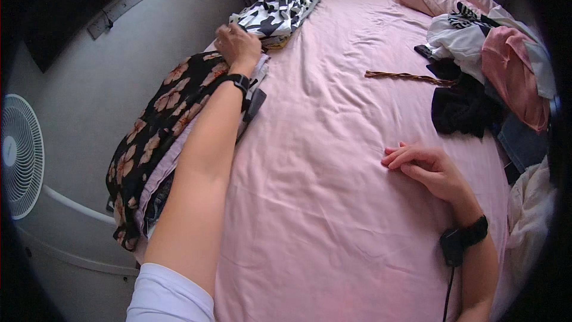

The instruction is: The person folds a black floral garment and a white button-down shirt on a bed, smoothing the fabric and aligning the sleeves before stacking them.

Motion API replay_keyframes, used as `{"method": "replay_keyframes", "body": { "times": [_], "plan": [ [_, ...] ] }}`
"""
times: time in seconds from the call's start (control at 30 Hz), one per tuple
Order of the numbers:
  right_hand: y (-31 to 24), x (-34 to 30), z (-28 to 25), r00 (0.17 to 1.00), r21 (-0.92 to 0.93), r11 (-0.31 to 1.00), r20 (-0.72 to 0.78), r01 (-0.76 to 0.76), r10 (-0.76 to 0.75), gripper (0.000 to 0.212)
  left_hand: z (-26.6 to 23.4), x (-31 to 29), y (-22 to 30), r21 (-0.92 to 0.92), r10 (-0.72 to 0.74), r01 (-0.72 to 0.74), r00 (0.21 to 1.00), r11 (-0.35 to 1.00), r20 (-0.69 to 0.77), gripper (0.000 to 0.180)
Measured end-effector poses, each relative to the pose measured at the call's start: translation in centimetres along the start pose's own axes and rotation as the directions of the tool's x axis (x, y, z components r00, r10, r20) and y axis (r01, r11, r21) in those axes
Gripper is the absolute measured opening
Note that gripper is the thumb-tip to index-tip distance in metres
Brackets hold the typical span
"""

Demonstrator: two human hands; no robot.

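Cloth [279, 12], black-and-white, probably soft, light, is best gripped by its folds, far-left on the bed [310, 203]; left hand [238, 46] curled beside it, pinch untellable; right hand [432, 172] loosely open.

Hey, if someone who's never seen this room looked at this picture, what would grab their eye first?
Probably the wide pink bedsheet, which fills the middle of the view. Along its left side lie a black flowered cloth and, beyond it, some black-and-white clothing, with the left hand at its near edge. Beyond the right hand, a jumbled clothes pile lies on the right side, with a brown twisted strap beside it.
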State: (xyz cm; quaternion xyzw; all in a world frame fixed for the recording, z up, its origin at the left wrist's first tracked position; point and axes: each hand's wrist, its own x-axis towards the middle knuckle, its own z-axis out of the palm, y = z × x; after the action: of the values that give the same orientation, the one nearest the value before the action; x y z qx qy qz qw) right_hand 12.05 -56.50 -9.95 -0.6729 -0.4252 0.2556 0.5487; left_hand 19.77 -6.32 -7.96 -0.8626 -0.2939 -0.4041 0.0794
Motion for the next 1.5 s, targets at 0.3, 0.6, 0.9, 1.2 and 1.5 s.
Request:
{"method": "replay_keyframes", "body": {
  "times": [0.3, 0.6, 0.9, 1.2, 1.5],
  "plan": [
    [0.3, -0.1, 0.4, 1.0, 0.024, 1.0, -0.004, 0.007, -0.007, 0.017, -2.3, -2.6, 1.6, -0.367, 0.401, -0.184, 0.59, 0.912, 0.701, 0.054],
    [3.3, -0.9, 0.4, 0.989, 0.039, 0.998, -0.144, 0.045, -0.039, 0.015, -21.4, -18.2, 12.4, -0.658, 0.733, -0.437, 0.005, 0.613, 0.68, 0.072],
    [0.7, -6.4, 6.4, 0.992, -0.228, 0.974, -0.121, 0.013, -0.042, 0.024, -30.8, -27.5, 9.8, -0.635, 0.739, -0.421, 0.144, 0.647, 0.658, 0.11],
    [-0.6, -16.4, 9.9, 0.978, -0.764, 0.644, -0.161, -0.039, -0.132, 0.047, -30.7, -30.2, 5.9, -0.784, 0.809, -0.23, 0.299, 0.576, 0.506, 0.09],
    [-6.9, -19.1, 10.7, 0.992, -0.834, 0.538, -0.12, -0.126, 0.046, 0.043, -30.3, -29.9, 4.7, -0.8, 0.833, -0.246, 0.248, 0.548, 0.494, 0.108]
  ]
}}
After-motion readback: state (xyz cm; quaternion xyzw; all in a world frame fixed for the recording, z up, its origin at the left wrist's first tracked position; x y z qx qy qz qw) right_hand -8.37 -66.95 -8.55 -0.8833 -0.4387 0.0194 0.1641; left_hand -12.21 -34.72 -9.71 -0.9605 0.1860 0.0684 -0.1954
